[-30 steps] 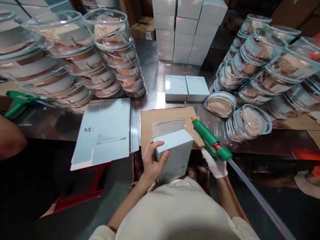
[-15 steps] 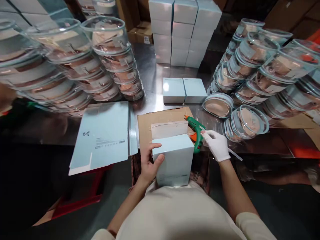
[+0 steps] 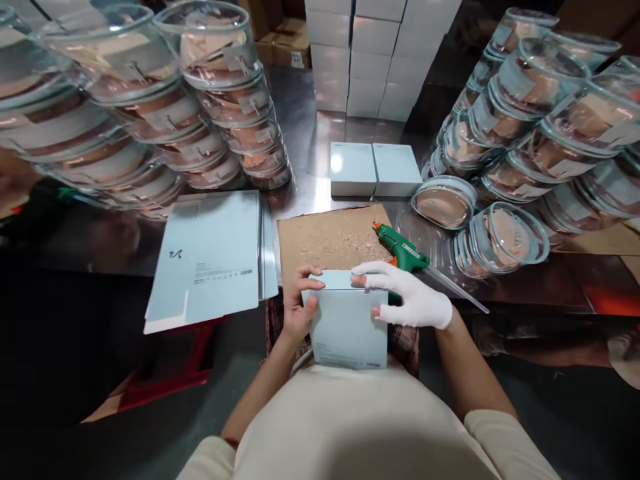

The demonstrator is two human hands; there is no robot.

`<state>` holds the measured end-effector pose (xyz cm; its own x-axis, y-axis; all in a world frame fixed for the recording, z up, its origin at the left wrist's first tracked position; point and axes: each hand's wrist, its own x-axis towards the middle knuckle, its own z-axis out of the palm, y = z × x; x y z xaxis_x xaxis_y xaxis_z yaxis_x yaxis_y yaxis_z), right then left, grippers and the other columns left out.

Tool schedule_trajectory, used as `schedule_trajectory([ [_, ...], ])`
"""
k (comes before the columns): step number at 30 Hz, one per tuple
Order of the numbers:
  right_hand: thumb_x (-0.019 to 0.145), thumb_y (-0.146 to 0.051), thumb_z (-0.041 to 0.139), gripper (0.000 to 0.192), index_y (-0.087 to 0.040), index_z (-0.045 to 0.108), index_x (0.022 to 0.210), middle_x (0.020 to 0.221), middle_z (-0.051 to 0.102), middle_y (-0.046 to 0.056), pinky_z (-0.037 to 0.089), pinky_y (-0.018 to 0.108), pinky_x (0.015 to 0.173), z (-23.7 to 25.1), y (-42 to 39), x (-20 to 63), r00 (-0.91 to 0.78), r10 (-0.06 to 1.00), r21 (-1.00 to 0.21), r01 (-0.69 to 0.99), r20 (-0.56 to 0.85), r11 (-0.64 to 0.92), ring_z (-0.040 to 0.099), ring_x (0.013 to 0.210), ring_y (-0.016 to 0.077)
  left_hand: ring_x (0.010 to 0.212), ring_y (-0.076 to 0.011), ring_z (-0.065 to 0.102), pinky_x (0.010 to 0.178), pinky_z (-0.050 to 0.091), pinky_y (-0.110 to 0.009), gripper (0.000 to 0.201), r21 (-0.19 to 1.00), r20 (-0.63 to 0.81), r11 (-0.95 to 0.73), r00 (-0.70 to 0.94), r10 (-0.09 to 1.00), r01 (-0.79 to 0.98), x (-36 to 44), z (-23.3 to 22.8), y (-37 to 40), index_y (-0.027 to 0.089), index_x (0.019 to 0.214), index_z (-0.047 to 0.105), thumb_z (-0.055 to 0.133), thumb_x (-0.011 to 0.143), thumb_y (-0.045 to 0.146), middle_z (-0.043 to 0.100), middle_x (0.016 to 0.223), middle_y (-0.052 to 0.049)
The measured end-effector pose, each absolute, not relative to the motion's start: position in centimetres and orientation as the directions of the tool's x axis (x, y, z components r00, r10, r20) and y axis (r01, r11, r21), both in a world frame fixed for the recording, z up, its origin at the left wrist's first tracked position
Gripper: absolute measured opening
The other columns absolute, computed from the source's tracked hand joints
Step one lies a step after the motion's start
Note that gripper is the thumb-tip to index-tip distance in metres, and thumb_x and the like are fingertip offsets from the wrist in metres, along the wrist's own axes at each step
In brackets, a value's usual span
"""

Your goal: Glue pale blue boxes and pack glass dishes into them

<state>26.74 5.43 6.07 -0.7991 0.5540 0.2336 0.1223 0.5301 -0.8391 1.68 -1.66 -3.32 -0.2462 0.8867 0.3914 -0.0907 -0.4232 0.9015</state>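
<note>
A light blue carton [image 3: 350,330] stands upright against my lap at the table's near edge, its top flap closed. My left hand [image 3: 300,303] is bare and grips its left upper corner, thumb on the near face and fingers over the top. From the right, my right hand [image 3: 407,297], in a white glove with bare fingertips, clasps the top and right side of the same carton. Just beyond it, a green glue gun [image 3: 403,247] with an orange nozzle and trigger lies on a cardboard sheet [image 3: 320,233] crusted with dried glue.
Flat blue cartons [image 3: 215,260] are stacked to the left. Two closed boxes [image 3: 375,170] sit ahead, before a tall stack of white boxes [image 3: 370,60]. Towers of clear round containers [image 3: 255,133] rise on the left, and more containers [image 3: 500,240] on the right. A person's dark sleeve [image 3: 50,200] shows at far left.
My right hand has left the glue gun, which now lies on the table, and has moved onto the carton. The carton's raised flap has been folded shut. My left hand keeps its hold.
</note>
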Motion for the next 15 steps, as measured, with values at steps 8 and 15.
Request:
schedule_trajectory([
  [8, 0.088, -0.059, 0.079, 0.049, -0.027, 0.075, 0.125, 0.135, 0.069, 0.013, 0.056, 0.042, 0.107, 5.3, 4.9, 27.7, -0.651, 0.732, -0.889, 0.195, 0.199, 0.415, 0.067, 0.124, 0.0251, 0.11, -0.026, 0.068, 0.102, 0.055, -0.048, 0.039, 0.901, 0.422, -0.433, -0.299, 0.856, 0.031, 1.1, -2.0, -1.5, 0.022, 0.086, 0.069, 0.068, 0.094, 0.06, 0.066, 0.107, -0.008],
  [15, 0.077, -0.075, 0.079, 0.06, -0.02, 0.079, 0.1, 0.089, 0.078, 0.009, 0.062, 0.033, 0.067, 3.1, -1.0, 27.8, -0.378, 0.923, -0.966, 0.256, -0.073, 0.028, 0.073, 0.076, 0.0229, 0.128, -0.024, 0.06, 0.115, 0.048, -0.048, 0.029, 0.876, 0.383, -0.456, -0.798, 0.464, 0.155, -0.4, -1.5, -0.9, 0.033, 0.12, 0.052, 0.043, 0.107, 0.057, 0.061, 0.127, -0.003],
])
